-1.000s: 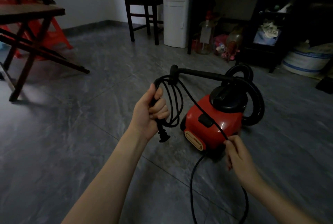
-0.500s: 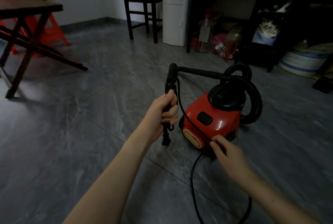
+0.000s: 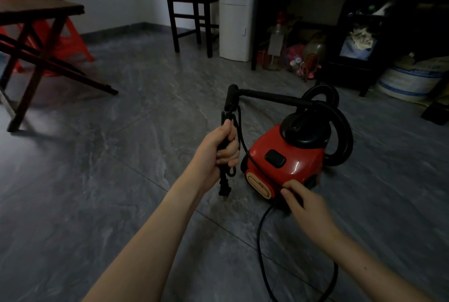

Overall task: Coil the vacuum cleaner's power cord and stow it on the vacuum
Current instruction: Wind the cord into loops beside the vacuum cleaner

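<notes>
A red canister vacuum (image 3: 286,156) with a black lid and ribbed black hose (image 3: 345,131) sits on the grey tile floor. My left hand (image 3: 218,151) is shut on several loops of the black power cord (image 3: 239,131), held just left of the vacuum, and the plug (image 3: 224,188) hangs below my fist. One strand runs from the loops down across the vacuum's front to my right hand (image 3: 303,200), which pinches the cord at the vacuum's lower front corner. The remaining cord (image 3: 261,241) trails on the floor toward me.
A dark folding table (image 3: 38,34) with a red stool behind it stands at the left. Farther back are a wooden chair (image 3: 192,10) and a white appliance (image 3: 237,10). Bottles, bags and a dark shelf clutter the back right. The vacuum's rigid wand (image 3: 267,96) points left.
My left hand has lowered and turned, so the loops now hang edge-on. My right hand has slid down the cord to the vacuum's lower front corner.
</notes>
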`<action>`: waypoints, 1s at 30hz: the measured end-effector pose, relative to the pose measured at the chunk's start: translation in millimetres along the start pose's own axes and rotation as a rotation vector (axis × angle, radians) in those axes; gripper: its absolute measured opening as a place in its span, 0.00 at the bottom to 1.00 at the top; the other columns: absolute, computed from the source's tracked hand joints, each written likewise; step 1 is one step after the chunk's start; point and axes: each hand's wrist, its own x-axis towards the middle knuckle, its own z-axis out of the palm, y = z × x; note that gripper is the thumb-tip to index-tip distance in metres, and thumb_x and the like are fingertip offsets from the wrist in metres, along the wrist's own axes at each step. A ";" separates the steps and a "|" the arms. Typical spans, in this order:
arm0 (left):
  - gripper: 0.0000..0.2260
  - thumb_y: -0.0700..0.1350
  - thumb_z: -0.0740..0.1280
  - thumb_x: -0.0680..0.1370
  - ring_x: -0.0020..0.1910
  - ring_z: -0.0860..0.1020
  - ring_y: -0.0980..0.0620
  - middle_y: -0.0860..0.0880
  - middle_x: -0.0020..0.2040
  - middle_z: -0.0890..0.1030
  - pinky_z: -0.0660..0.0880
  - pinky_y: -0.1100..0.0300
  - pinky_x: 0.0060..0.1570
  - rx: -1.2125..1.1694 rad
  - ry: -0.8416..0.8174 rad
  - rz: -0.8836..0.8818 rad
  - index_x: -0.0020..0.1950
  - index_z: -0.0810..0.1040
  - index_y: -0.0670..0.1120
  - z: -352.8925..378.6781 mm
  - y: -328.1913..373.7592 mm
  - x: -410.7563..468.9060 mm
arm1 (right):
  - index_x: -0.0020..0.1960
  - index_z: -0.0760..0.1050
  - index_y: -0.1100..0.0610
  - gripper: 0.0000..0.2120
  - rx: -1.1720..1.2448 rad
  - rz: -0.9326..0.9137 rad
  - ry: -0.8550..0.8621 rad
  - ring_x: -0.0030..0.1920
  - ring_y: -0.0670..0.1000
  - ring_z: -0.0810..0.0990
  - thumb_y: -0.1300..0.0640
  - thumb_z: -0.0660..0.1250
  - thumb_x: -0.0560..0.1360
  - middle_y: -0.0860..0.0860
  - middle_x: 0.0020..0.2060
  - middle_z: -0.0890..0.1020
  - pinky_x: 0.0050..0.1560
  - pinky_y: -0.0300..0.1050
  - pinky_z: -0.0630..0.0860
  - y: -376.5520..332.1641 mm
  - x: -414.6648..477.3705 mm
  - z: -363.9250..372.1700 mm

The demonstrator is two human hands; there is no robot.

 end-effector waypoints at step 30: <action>0.07 0.48 0.58 0.82 0.23 0.69 0.56 0.51 0.27 0.72 0.66 0.61 0.26 0.691 -0.199 -0.077 0.49 0.73 0.48 30.9 -22.3 -10.1 | 0.46 0.69 0.54 0.11 -0.094 -0.383 0.216 0.35 0.45 0.75 0.48 0.68 0.76 0.42 0.35 0.74 0.35 0.36 0.70 -66.4 20.2 -36.6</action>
